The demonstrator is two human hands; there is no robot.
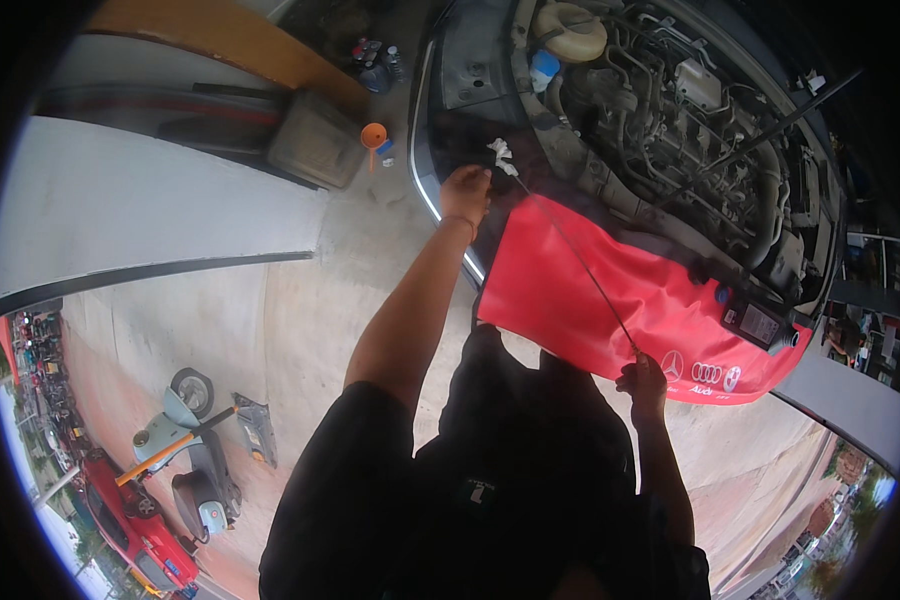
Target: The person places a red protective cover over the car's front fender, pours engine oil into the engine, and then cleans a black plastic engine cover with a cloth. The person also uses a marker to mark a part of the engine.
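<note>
A long thin dipstick [582,262] slants over the red fender cover [560,270] at the car's front edge. My right hand [646,382] is closed on its near end. The far end reaches a crumpled white tissue [503,157] above the dark bodywork; whether the tissue wraps the rod or lies behind it, I cannot tell. Beside the tissue is my left hand [466,194], its fingers curled together, with what they may pinch hidden. Beyond the cover lies the open engine bay [660,130], with a blue-capped reservoir [543,70] at its left.
A dark bottle [753,322] lies on the cover's right part. On the floor at left are an orange funnel [373,137] and several bottles [376,76]. A prop rod [770,135] crosses the engine bay. A scooter [185,440] stands behind me at left.
</note>
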